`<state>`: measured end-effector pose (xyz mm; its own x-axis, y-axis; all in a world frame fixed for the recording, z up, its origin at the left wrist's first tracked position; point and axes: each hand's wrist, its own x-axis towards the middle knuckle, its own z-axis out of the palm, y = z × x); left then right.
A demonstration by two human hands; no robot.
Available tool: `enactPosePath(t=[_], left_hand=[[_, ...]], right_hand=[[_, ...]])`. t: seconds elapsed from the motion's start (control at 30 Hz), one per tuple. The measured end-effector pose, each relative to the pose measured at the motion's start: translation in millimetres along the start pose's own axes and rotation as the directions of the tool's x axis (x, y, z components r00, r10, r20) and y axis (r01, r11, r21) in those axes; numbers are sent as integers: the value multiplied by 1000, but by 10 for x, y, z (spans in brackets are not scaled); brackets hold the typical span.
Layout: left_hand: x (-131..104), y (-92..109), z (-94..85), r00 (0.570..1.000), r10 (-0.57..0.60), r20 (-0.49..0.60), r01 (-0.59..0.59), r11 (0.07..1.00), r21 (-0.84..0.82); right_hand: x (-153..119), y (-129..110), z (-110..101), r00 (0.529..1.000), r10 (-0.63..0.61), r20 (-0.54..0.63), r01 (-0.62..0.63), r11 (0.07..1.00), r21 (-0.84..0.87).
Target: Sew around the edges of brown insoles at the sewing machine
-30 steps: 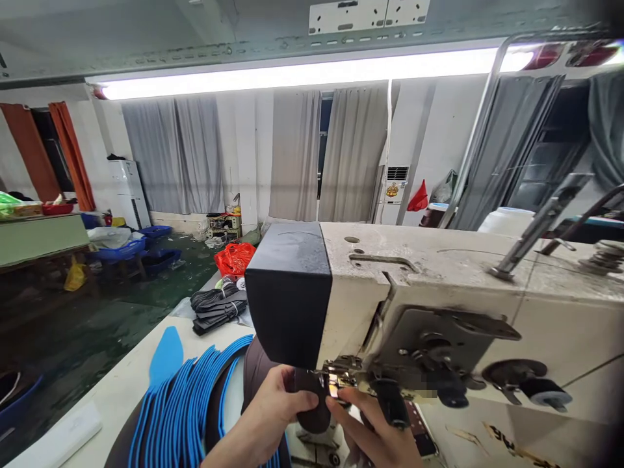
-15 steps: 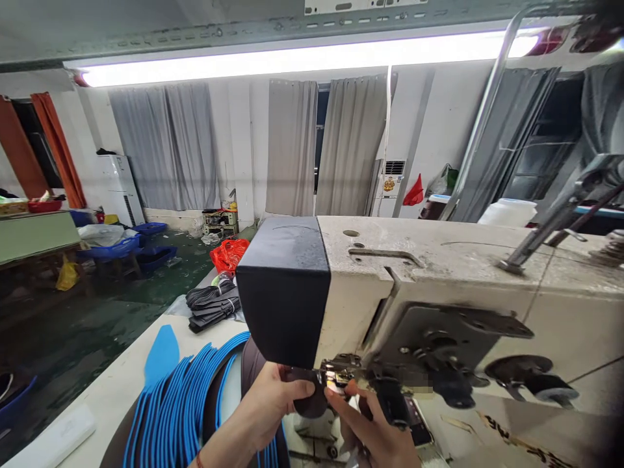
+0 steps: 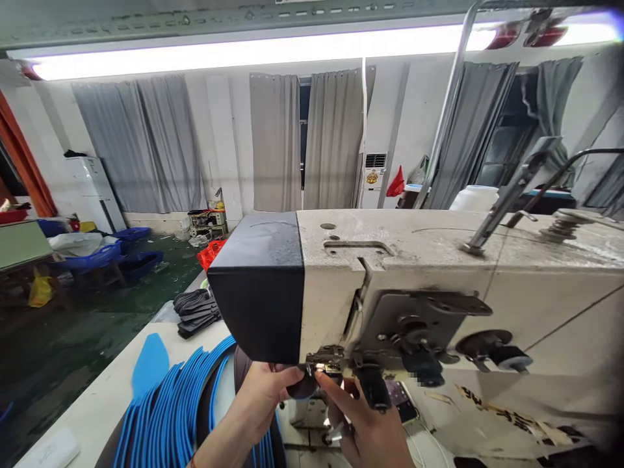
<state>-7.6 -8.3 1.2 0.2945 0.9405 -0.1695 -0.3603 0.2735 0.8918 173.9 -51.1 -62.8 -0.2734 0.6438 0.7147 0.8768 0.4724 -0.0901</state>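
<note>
My left hand [image 3: 258, 400] pinches a small dark rounded flat piece [image 3: 303, 389] between thumb and fingers, under the head of a sewing machine [image 3: 331, 299]. The piece lies close to the shiny metal presser area [image 3: 327, 369]. My right hand [image 3: 365, 419] comes in from the other side, its index finger stretched out and its tip at the piece's edge. The other right fingers are partly hidden. Beside my left forearm stands a fanned row of dark pieces with bright blue edges [image 3: 163, 409]; one blue tip [image 3: 150, 367] sticks up.
The machine's black end cover [image 3: 256, 312] juts out just above my left hand. Bundled dark strips [image 3: 197, 311] and a red bag [image 3: 209, 253] lie behind on the table [image 3: 88, 416]. A phone [image 3: 402, 403] rests right of my hands. Thread spans the machine's right side.
The view has turned slightly right, so the machine and hands appear further left. My left hand keeps its pinch, and my right index finger stays at the piece's edge.
</note>
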Motion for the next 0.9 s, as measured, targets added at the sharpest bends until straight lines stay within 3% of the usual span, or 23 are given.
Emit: enactPosePath(t=[0.2,0.37,0.53,0.73,0.9], left_hand=[[66,-14,-75,999,-39,-21,39,999,25],[79,-67,-95,1000,-18,-3,18,999,-47],[34,-108,-56,995,39,-97,-45,997,-67],[33,-121,-35,995,56,-82,-61,996,-60],[32,-185,-25,977,54,-206,-76,992,-102]], right_hand=[[41,-37,-50,997,18,76,-28,991,133],[38,-22,-10,999,44,25,-49,972,232],[8,-10,68,998,55,-19,-43,926,375],[25,-32,31,998,53,18,-56,937,344],[62,-64,-22,997,72,11,-72,937,342]])
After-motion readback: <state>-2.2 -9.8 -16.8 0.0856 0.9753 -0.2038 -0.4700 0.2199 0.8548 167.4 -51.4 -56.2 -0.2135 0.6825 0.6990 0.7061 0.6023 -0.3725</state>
